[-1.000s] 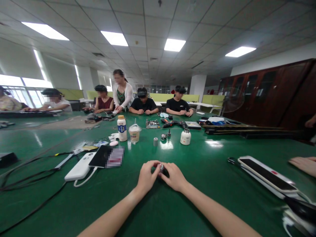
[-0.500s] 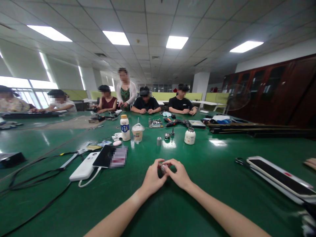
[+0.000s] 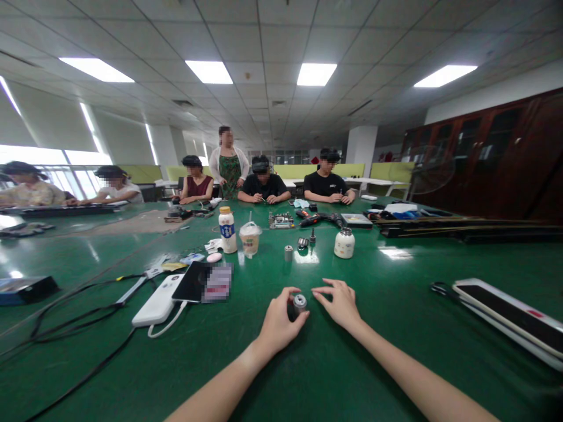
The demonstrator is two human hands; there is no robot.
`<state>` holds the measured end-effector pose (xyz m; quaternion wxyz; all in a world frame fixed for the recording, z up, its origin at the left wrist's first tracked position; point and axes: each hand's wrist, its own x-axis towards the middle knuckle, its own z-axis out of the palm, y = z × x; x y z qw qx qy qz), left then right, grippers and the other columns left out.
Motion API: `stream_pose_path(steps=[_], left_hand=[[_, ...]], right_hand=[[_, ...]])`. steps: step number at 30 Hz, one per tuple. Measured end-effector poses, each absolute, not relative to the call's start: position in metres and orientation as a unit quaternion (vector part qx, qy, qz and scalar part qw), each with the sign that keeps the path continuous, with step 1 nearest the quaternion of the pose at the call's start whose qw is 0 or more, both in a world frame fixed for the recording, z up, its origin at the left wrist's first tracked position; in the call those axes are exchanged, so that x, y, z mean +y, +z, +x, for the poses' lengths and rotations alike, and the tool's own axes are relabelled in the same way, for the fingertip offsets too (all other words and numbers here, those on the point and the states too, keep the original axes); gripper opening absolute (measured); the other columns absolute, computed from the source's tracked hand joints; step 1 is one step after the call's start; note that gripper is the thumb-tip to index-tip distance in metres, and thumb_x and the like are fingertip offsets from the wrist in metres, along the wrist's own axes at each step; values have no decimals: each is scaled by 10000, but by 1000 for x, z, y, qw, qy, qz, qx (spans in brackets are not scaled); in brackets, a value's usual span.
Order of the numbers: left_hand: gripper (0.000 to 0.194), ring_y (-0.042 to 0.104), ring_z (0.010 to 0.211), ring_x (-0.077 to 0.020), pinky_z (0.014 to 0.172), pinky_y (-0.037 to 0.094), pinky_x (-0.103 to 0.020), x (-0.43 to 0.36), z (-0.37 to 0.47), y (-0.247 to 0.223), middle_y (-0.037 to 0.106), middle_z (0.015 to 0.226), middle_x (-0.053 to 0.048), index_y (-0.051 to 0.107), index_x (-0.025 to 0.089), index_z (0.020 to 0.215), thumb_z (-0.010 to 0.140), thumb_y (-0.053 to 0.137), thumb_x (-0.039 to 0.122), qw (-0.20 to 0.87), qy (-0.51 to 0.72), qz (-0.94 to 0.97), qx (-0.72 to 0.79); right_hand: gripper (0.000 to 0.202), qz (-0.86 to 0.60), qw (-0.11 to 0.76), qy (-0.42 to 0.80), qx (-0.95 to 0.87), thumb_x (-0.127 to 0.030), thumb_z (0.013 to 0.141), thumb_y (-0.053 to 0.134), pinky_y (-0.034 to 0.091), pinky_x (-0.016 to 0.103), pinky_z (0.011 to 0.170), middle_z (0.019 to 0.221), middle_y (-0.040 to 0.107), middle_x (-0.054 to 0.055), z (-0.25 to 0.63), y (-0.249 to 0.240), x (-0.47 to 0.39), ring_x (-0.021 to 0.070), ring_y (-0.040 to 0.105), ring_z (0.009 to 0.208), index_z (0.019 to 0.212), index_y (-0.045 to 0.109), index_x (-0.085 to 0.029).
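My left hand (image 3: 281,321) is closed around a small silver metal cylinder (image 3: 299,302), which stands upright on the green table. The cylinder has a round, pale top with a dark centre, and its left side is hidden by my fingers. Just to the right, apart from the cylinder, my right hand (image 3: 338,303) is open with thumb and fingers spread and nothing in them. A similar silver cylinder (image 3: 288,253) stands farther off, beside a small dark-and-silver metal part (image 3: 302,244) and a dark pointed part (image 3: 312,237).
Beyond stand a milk bottle (image 3: 227,231), a lidded cup (image 3: 250,239) and a white flask (image 3: 344,243). A power drill (image 3: 314,218) and circuit board (image 3: 281,220) lie behind. Left are a white power bank (image 3: 160,302), phone (image 3: 190,281) and cables. Several people sit across.
My right hand has let go of the cylinder and moved off to the right, its fingers spreading. My left hand keeps hold of the cylinder, whose top now shows. The standing person has straightened up.
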<state>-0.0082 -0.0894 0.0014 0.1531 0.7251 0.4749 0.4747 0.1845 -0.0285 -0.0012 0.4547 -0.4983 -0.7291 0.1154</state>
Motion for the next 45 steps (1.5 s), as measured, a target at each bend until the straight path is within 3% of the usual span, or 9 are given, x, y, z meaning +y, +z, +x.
stream_pose_path(steps=[5,10,17,22,25,29,34,38,45], left_hand=[[389,680,858,-231,799,509,-342,-92,-8,4,721,930,-35,593,225,1110,747,730,198,152,474,722,480],[352,693,858,-229,806,517,-335,-92,-8,7,740,927,-26,626,231,1057,732,759,209,158,475,722,477],[292,697,843,-207,786,523,-307,-93,-8,8,742,909,-12,634,227,1009,738,716,154,166,481,723,466],[286,696,857,-214,798,526,-322,-93,-8,8,740,922,-16,628,234,993,730,718,165,170,484,720,467],[391,683,921,-233,863,508,-365,-92,-9,8,728,963,-27,598,232,1076,713,726,158,169,491,714,470],[438,638,1035,-250,907,483,-406,-91,-13,9,689,1085,-60,553,228,1201,780,673,197,167,509,701,470],[116,598,1031,-247,924,468,-407,-88,-16,13,674,1020,-47,693,237,941,855,618,261,149,526,698,463],[117,577,1017,-259,943,453,-437,-85,-17,14,663,962,-50,743,240,832,850,655,315,122,529,694,474],[92,566,1024,-263,930,466,-431,-83,-17,16,677,980,-46,788,282,870,824,710,299,91,505,713,477]], right_hand=[[111,-504,445,116,-731,-382,786,730,310,630,985,1059,735,89,188,-9,-27,349,568,1108,816,795,-297],[275,-439,483,144,-743,-373,955,505,458,450,950,1059,748,82,172,11,-41,264,643,1036,1019,737,-241],[209,-360,471,198,-781,-318,947,545,521,341,856,982,748,47,149,19,-70,225,681,944,971,738,-241],[211,-351,476,217,-777,-318,939,551,517,363,871,981,738,59,149,18,-69,241,674,952,967,743,-237],[208,-347,473,234,-775,-306,933,551,511,383,892,1003,736,64,150,17,-70,247,671,960,971,746,-241],[259,-338,467,269,-772,-270,918,555,513,385,924,1125,713,64,152,12,-73,233,668,1000,1144,680,-245],[401,-329,458,312,-765,-197,864,580,536,363,910,1121,714,69,153,5,-73,210,681,991,1264,554,-206],[395,-330,451,317,-766,-147,764,662,536,353,887,1055,715,52,150,1,-71,216,676,962,1149,594,-202],[382,-348,445,310,-765,-136,753,661,536,344,839,995,716,36,149,0,-72,214,669,912,1126,613,-208]])
